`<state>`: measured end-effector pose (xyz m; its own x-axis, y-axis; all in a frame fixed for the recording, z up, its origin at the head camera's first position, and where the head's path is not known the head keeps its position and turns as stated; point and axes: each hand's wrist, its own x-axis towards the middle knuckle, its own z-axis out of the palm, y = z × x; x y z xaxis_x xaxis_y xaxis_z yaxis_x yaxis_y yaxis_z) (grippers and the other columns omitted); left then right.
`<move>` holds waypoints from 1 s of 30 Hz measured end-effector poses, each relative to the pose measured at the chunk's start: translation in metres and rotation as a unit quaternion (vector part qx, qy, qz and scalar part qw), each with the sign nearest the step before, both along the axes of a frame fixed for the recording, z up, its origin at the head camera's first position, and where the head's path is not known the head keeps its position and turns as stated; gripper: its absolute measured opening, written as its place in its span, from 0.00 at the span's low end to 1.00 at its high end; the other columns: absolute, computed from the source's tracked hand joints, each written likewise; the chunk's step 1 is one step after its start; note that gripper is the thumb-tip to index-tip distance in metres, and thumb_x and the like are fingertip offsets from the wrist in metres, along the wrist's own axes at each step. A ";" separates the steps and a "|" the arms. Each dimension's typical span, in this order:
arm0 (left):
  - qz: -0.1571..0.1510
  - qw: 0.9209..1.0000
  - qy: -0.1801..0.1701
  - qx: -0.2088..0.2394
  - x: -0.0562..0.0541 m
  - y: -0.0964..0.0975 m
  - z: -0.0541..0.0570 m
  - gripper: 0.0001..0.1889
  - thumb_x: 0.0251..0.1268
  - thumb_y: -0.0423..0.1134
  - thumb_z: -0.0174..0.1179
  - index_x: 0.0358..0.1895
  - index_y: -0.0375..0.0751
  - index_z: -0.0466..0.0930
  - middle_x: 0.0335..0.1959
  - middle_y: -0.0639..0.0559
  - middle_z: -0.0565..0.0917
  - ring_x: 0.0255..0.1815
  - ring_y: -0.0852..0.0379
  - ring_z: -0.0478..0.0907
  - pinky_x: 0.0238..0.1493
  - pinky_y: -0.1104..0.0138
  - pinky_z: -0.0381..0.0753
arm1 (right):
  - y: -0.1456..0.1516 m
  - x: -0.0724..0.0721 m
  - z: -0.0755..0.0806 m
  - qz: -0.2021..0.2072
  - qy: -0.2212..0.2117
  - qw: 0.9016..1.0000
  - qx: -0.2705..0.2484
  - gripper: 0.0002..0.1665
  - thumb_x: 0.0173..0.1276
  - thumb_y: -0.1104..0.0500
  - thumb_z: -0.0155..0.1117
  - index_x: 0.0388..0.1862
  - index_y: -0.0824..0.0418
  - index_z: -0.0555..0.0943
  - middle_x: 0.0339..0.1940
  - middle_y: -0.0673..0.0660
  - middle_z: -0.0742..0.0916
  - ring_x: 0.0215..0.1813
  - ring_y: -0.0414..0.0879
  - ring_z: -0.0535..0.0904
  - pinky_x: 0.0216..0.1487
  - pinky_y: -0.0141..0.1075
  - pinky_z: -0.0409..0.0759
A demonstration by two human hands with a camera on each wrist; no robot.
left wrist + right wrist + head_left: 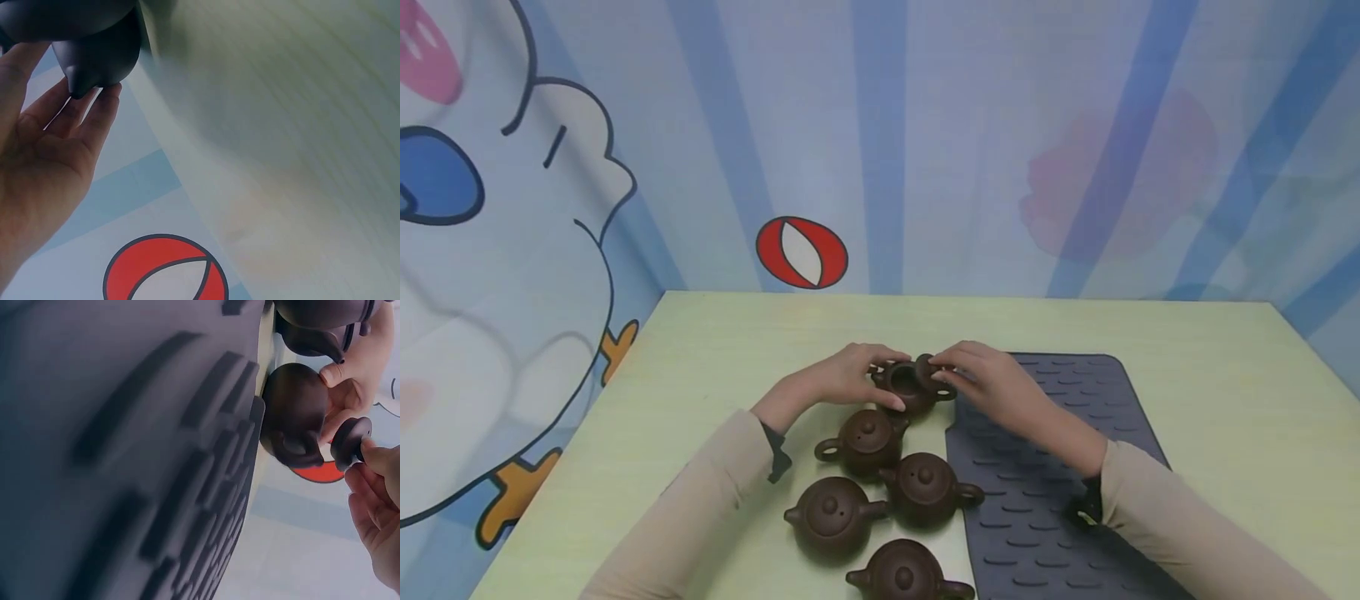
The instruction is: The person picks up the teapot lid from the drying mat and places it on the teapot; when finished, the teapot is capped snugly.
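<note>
At the far end of the group, a dark brown teapot (919, 407) stands with its top uncovered and its dark inside showing. My left hand (848, 377) grips its spout side, thumb on the near side and fingers on the far side; the left wrist view shows the fingertips against the teapot (119, 59) by its spout. Between thumb and fingers, my right hand (996, 383) pinches the round lid (351, 439) by its knob. The lid is tilted on edge above the handle side, and the handle (300, 450) points toward the right hand.
Several lidded teapots stand nearer on the pale table (715, 333): one (868, 442) just before the left hand, others (927, 492) (833, 517) behind it, and one (904, 575) cut off at the bottom. A dark ridged mat (1030, 533) lies to the right under the right forearm.
</note>
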<state>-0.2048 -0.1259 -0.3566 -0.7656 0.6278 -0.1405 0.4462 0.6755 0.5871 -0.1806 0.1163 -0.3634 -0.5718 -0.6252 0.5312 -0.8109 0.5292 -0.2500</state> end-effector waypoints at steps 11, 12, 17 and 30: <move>0.002 1.000 -0.005 0.009 -0.002 0.000 0.001 0.38 0.51 0.51 0.69 0.66 0.43 0.66 0.62 0.48 0.73 0.62 0.51 0.70 0.58 0.59 0.74 | -0.017 -0.008 -0.002 -0.034 0.042 0.998 0.036 0.11 0.61 0.55 0.67 0.42 0.56 0.84 0.37 0.51 0.86 0.37 0.43 0.81 0.35 0.36 0.80; 0.001 1.000 -0.004 0.010 -0.002 0.000 0.001 0.38 0.51 0.51 0.69 0.66 0.43 0.67 0.61 0.48 0.73 0.61 0.51 0.71 0.58 0.59 0.74 | -0.018 -0.009 -0.002 -0.035 0.042 0.998 0.037 0.11 0.61 0.54 0.67 0.42 0.56 0.84 0.37 0.51 0.86 0.38 0.43 0.81 0.35 0.36 0.80; -0.001 1.000 0.002 0.005 -0.003 0.000 0.000 0.39 0.51 0.51 0.69 0.66 0.42 0.66 0.62 0.48 0.73 0.62 0.51 0.70 0.59 0.59 0.73 | -0.022 -0.010 -0.004 -0.036 0.026 0.998 0.050 0.12 0.62 0.54 0.65 0.43 0.55 0.84 0.38 0.50 0.86 0.40 0.43 0.81 0.37 0.36 0.80; -0.041 0.999 0.031 -0.008 -0.003 0.002 0.001 0.36 0.57 0.50 0.65 0.68 0.43 0.64 0.65 0.49 0.71 0.64 0.53 0.68 0.60 0.60 0.71 | -0.020 -0.011 -0.007 -0.004 0.019 0.994 0.108 0.18 0.65 0.55 0.62 0.53 0.57 0.80 0.46 0.54 0.83 0.46 0.46 0.80 0.43 0.37 0.80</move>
<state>-0.2080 -0.1240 -0.3557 -0.7189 0.6873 -0.1042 0.5364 0.6437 0.5458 -0.1912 0.0966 -0.3707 -0.5588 -0.7226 0.4069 -0.8134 0.5731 -0.0994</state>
